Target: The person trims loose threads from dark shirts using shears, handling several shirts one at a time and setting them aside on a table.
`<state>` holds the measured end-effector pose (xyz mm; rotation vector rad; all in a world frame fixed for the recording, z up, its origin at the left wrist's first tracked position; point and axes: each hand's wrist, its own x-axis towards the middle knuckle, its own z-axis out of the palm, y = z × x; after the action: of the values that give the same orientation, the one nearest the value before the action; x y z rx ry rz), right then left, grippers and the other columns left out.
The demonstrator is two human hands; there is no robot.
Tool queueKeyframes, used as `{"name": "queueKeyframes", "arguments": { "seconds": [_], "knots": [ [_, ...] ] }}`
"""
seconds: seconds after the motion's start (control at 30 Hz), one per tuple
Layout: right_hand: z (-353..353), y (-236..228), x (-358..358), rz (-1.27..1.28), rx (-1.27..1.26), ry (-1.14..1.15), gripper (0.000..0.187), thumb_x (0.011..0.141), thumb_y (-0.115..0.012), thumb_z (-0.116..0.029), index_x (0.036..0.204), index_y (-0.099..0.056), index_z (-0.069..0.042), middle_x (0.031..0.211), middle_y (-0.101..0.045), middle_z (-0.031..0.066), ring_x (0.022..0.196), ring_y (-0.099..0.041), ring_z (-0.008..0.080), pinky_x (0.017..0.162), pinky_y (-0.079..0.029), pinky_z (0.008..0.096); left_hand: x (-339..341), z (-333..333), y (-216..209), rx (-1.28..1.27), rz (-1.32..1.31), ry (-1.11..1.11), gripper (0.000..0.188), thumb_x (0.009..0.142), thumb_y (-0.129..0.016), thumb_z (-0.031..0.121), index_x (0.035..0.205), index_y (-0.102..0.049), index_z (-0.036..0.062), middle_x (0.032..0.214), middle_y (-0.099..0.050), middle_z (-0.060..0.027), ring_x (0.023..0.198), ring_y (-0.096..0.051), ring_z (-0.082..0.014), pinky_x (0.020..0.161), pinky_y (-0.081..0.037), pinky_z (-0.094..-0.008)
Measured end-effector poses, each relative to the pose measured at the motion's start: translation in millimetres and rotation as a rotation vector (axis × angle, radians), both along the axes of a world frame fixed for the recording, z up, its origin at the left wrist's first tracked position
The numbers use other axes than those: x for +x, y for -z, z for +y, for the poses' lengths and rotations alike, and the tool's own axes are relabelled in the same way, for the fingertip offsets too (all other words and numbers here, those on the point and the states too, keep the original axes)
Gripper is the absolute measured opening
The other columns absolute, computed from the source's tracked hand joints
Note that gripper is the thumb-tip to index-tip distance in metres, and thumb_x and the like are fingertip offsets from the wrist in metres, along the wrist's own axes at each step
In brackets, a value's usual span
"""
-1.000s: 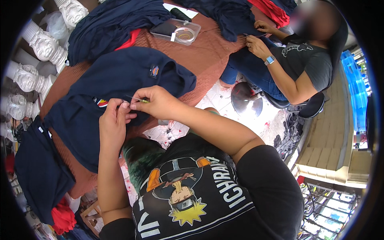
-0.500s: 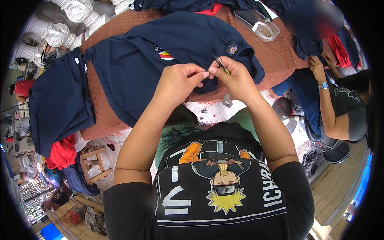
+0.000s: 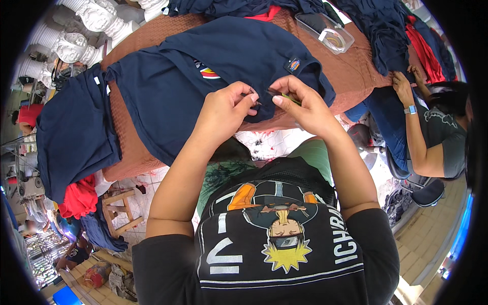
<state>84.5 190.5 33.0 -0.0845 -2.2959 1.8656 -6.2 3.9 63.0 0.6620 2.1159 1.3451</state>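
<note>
A navy garment (image 3: 168, 101) lies across the table under and beyond my hands, with a small label patch (image 3: 292, 65) and a colourful emblem (image 3: 209, 72) on it. Thumb and fingers of my left hand (image 3: 226, 108) are pinched over the garment's near edge; a thin dark bit shows at the fingertips, too small to name. Facing it, a short gap away, my right hand (image 3: 305, 108) holds small thread snips (image 3: 275, 92) with dark blades and a yellowish part. Their blades point toward my left hand, and the rest is mostly hidden by my fingers.
The table has a brown textured cover (image 3: 351, 68). A clear plastic box (image 3: 333, 40) stands at its far right. More navy clothes (image 3: 76, 132) hang over the left end, with red cloth (image 3: 80, 195) below. At the right, a co-worker's hand (image 3: 403, 89) handles dark cloth.
My hands, whose fingertips met before, are now apart. The snips have swung from pointing up and away to pointing left, toward my left fingers.
</note>
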Motion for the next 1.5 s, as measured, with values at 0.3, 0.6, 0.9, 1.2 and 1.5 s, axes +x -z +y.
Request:
{"name": "queueKeyframes", "arguments": {
  "seconds": [0.3,0.6,0.9,1.2,1.5],
  "knots": [
    [1.7,-8.4,5.2,-0.025,0.094,-0.098,0.017,0.086,-0.069,-0.010,0.097,-0.064,0.002,0.088,-0.064,0.0069,0.080,-0.060,0.0124,0.073,-0.048,0.0275,1.4,1.1,0.1,0.069,-0.050,-0.047,0.021,0.097,-0.057,0.020,0.107,-0.060,0.0020,0.089,-0.068,-0.0072,0.079,-0.068,-0.0125,0.069,-0.052,-0.0233],
    [-3.3,-9.9,1.5,-0.039,0.143,-0.102,0.016,0.085,-0.069,-0.011,0.095,-0.065,0.001,0.088,-0.064,0.0090,0.078,-0.063,0.0158,0.073,-0.050,0.0285,4.7,1.3,-5.7,0.039,0.018,-0.023,0.021,0.097,-0.056,0.021,0.107,-0.059,0.0027,0.090,-0.068,-0.0090,0.080,-0.069,-0.0142,0.069,-0.053,-0.0244],
    [-1.9,-21.0,3.3,-0.051,0.245,-0.080,0.016,0.083,-0.070,-0.010,0.094,-0.065,0.000,0.088,-0.064,0.0113,0.081,-0.065,0.0202,0.072,-0.050,0.0305,2.5,0.0,-2.4,0.064,0.009,-0.038,0.021,0.098,-0.055,0.022,0.108,-0.057,0.0033,0.087,-0.067,-0.0103,0.079,-0.070,-0.0163,0.067,-0.053,-0.0243],
    [-3.0,-16.2,-0.9,-0.004,0.297,-0.097,0.017,0.082,-0.071,-0.011,0.094,-0.065,0.000,0.088,-0.065,0.0113,0.081,-0.066,0.0225,0.073,-0.051,0.0319,3.8,1.9,-3.8,0.044,0.003,-0.038,0.020,0.098,-0.055,0.023,0.108,-0.058,0.0049,0.086,-0.066,-0.0095,0.078,-0.070,-0.0159,0.066,-0.052,-0.0238],
    [-4.1,-16.6,-2.1,0.047,0.366,-0.127,0.018,0.082,-0.071,-0.015,0.093,-0.065,-0.003,0.087,-0.064,0.0110,0.080,-0.065,0.0247,0.071,-0.050,0.0339,2.8,3.4,-2.2,0.018,0.021,-0.018,0.020,0.098,-0.055,0.021,0.109,-0.059,0.0052,0.086,-0.066,-0.0084,0.077,-0.070,-0.0152,0.065,-0.053,-0.0238]
  ]
}}
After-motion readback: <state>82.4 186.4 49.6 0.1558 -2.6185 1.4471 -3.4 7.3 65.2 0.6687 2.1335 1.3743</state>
